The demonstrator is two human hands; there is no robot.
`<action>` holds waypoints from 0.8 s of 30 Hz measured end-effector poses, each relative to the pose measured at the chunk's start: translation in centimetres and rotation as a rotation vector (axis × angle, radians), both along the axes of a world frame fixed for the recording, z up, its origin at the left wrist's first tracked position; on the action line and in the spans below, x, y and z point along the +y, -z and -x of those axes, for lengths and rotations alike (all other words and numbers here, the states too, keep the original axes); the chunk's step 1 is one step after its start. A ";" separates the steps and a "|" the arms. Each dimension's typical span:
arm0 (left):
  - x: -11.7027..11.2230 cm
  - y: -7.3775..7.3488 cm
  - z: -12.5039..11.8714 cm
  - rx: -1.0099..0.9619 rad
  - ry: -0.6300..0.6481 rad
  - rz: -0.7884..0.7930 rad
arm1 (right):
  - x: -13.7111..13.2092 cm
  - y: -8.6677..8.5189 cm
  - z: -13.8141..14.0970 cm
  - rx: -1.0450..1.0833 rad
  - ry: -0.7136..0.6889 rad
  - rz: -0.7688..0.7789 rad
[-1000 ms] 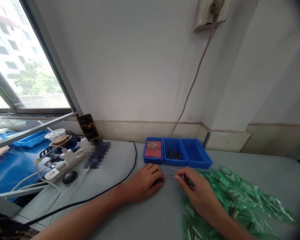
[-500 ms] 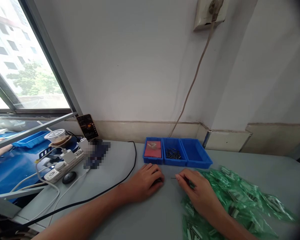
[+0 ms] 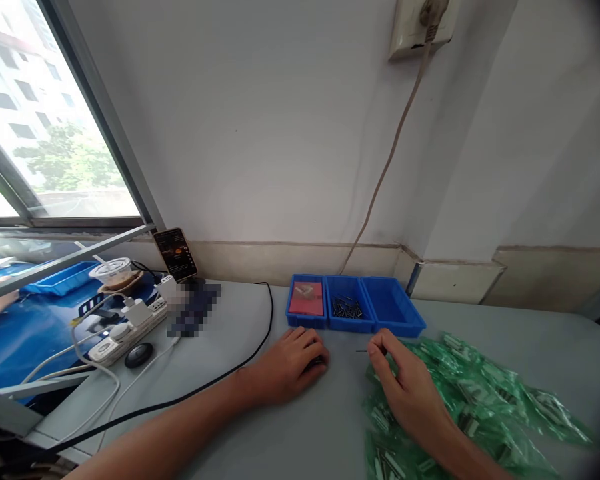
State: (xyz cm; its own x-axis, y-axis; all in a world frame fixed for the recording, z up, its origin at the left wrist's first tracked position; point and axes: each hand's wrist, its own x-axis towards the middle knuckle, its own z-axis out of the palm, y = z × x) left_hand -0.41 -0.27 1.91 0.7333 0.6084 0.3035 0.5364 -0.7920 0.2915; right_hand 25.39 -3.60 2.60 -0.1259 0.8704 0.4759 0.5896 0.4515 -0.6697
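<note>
- Head view, right of lower centre: one thin dark pin (image 3: 361,351), gripped between thumb and fingertips of the right hand (image 3: 410,390), pointing left, apart from the blue bins.
- Lower centre: left hand (image 3: 296,367), fingers curled, over the grey table (image 3: 290,437); something dark beneath, whether gripped I cannot tell.
- Above the hands: three blue bins (image 3: 350,326); small dark pieces (image 3: 347,309) in the middle, red card (image 3: 306,303) at left.
- Lower right: green bags (image 3: 480,393), filled.
- Progress, by my judgement: mid-handling, pin not yet released; final count unclear.
</note>
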 end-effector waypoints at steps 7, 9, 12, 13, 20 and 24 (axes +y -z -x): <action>0.0 0.0 0.0 0.004 -0.004 0.007 | -0.1 -0.2 -0.1 0.029 -0.011 0.020; 0.0 -0.1 0.0 0.004 -0.005 0.009 | -0.1 -0.2 -0.1 0.031 -0.019 0.039; 0.0 0.0 0.0 -0.004 -0.003 0.004 | 0.0 -0.2 0.1 0.035 -0.022 0.054; 0.0 0.1 0.0 -0.004 -0.003 0.002 | 0.0 -0.1 0.2 0.036 -0.021 0.050; 0.0 0.1 0.0 0.004 -0.002 -0.001 | 0.3 0.5 0.2 0.060 -0.002 0.038; 0.0 0.0 0.0 0.011 -0.005 0.009 | 0.4 0.6 0.2 0.057 -0.006 0.051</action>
State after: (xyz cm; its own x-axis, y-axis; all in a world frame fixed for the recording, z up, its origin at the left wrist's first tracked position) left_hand -0.40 -0.28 1.94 0.7335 0.6148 0.2898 0.5438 -0.7866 0.2924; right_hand 25.22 -3.17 1.96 -0.1056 0.8932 0.4372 0.5472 0.4192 -0.7244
